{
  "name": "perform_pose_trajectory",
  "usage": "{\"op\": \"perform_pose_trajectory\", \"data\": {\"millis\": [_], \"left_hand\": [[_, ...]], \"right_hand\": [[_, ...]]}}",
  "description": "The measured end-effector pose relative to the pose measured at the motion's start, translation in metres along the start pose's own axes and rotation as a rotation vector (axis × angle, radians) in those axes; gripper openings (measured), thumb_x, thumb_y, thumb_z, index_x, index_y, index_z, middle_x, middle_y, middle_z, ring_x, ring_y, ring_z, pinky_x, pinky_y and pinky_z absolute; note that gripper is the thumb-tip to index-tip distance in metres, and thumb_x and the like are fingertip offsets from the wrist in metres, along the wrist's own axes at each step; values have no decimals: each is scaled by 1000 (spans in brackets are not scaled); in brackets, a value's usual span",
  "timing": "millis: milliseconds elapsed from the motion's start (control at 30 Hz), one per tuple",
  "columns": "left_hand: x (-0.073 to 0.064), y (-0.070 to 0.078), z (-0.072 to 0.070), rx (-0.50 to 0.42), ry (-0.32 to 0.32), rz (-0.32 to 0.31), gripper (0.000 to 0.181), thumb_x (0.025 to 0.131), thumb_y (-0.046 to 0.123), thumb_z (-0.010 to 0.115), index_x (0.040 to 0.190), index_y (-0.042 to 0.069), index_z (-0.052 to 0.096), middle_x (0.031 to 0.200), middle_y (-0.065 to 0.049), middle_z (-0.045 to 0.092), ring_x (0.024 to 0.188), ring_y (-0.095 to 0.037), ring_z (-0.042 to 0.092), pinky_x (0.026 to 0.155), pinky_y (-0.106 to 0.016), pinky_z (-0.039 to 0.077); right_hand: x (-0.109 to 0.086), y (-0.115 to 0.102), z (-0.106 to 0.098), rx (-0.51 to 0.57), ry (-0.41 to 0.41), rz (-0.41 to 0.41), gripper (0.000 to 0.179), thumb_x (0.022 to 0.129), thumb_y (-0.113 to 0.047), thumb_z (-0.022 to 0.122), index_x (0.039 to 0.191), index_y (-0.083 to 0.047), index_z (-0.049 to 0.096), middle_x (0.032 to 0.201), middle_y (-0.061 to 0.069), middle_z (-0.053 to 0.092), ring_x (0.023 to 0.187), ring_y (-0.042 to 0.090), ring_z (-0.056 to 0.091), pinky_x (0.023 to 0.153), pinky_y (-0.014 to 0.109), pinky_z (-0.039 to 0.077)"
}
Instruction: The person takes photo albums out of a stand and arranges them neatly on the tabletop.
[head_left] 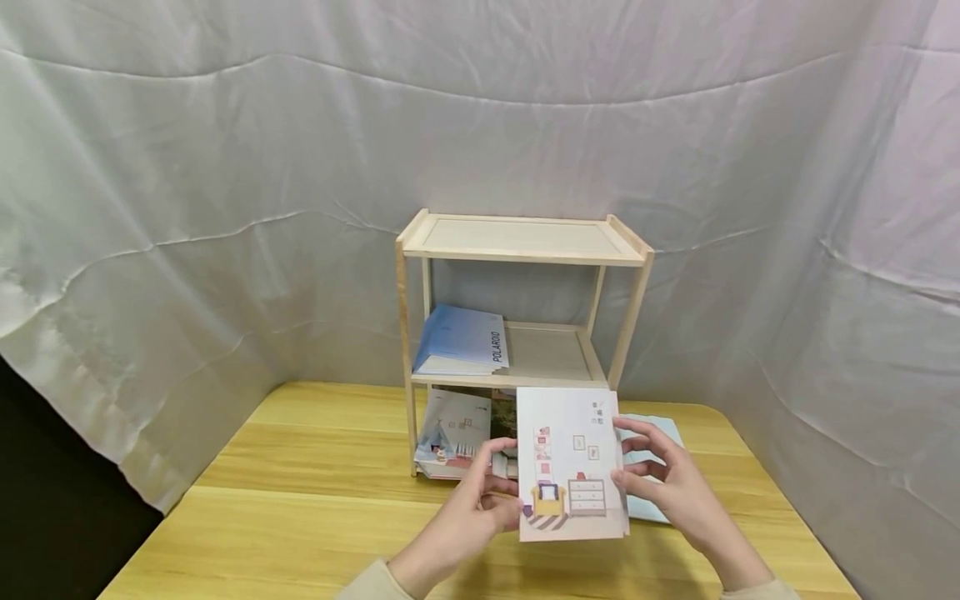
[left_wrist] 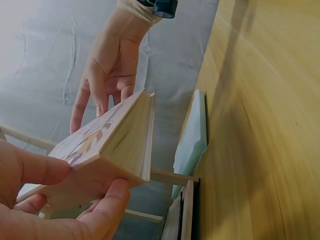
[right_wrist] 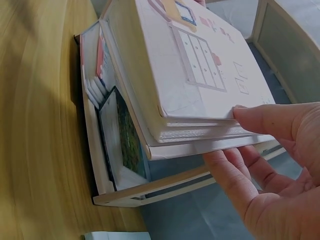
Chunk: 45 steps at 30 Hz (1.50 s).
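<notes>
A thick hardcover book (head_left: 572, 467) with a white cover is held up in front of the shelf. Its cover carries drawings of an armchair, a chest of drawers and wall frames. My left hand (head_left: 483, 506) grips the spine, thumb (left_wrist: 45, 169) on one side and fingers on the other. At the opposite edge, my right hand (head_left: 671, 479) pinches the book, with the thumb (right_wrist: 270, 119) at the front cover and the fingers (right_wrist: 230, 175) under the back cover. The page edges show slightly fanned in the right wrist view.
Behind the book stands a wooden shelf (head_left: 525, 257) with three levels. Blue "POLAROID" books (head_left: 463, 337) lean on its middle level; illustrated books (head_left: 459, 429) and a dark-covered one (right_wrist: 127, 137) fill part of the lowest. A light blue book (head_left: 651, 507) lies on the table (head_left: 300, 517) at right.
</notes>
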<state>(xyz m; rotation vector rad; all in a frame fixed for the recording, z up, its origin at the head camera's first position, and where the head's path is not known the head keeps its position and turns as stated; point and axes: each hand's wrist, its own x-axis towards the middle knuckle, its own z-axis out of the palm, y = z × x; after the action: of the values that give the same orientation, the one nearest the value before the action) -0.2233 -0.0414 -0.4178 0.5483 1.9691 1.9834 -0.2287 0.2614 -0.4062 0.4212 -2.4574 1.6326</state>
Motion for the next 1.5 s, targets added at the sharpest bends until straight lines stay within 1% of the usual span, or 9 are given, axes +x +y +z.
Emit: {"op": "perform_pose_trajectory", "data": {"millis": [300,533,667,933,1033,1133,1300,1367,1500], "left_hand": [[3,-8,6,-2,-12,-21,69,94,3,63,146,39,35,115,-17,61,94,-23,65,87,-43,59],[4,-12,14,-7,-11,-34,71,92,-1,63,143,42,39,111,-15,61,90,-22,63,83,-41,61],[5,-17,21,-48,-4,-51,71,92,-4,62,143,39,39,109,-18,58,89,-23,61,80,-42,61],[8,-32,39,-175,-26,-114,71,91,-12,57,146,29,38,106,-19,51,90,-25,58,80,-43,62],[9,-38,44,-181,-23,-112,71,89,-13,57,145,27,39,103,-18,51,88,-24,59,78,-43,62],[10,-42,48,-156,-22,-114,71,88,-13,59,144,27,40,102,-18,52,86,-25,60,75,-42,63],[11,-47,54,-87,-28,-132,69,87,-9,63,142,28,42,102,-17,55,85,-24,62,72,-40,63],[11,-48,57,-77,-33,-147,68,88,-8,63,142,28,42,101,-16,56,85,-24,62,73,-40,63],[10,-49,62,-95,-52,-184,66,89,-7,63,140,28,42,97,-17,59,83,-23,63,75,-42,62]], "right_hand": [[-5,7,-5,-37,-6,1,63,89,-13,77,145,-14,48,121,17,56,88,18,69,76,27,58],[-12,12,-10,-15,-23,59,65,89,-13,76,146,-15,46,122,19,53,88,18,70,74,29,60],[-17,17,-13,-18,-32,75,65,90,-13,75,147,-12,44,124,20,51,90,17,69,75,29,60],[-30,28,-20,-6,-42,267,70,89,-16,76,150,-14,42,127,22,49,94,19,66,79,27,59],[-34,34,-22,-9,-49,301,72,89,-18,76,151,-14,40,128,22,49,96,20,65,80,27,58],[-38,41,-24,-25,-50,302,72,89,-18,76,151,-13,40,127,21,50,98,17,63,80,26,58],[-45,54,-29,-32,-80,215,69,89,-11,75,149,-4,41,119,21,53,91,10,66,74,30,61],[-48,58,-32,-22,-98,202,68,90,-9,74,149,0,40,117,23,55,90,11,67,73,33,61],[-54,61,-37,8,-135,323,74,90,-14,74,152,-3,35,118,22,55,96,21,64,78,33,61]]}}
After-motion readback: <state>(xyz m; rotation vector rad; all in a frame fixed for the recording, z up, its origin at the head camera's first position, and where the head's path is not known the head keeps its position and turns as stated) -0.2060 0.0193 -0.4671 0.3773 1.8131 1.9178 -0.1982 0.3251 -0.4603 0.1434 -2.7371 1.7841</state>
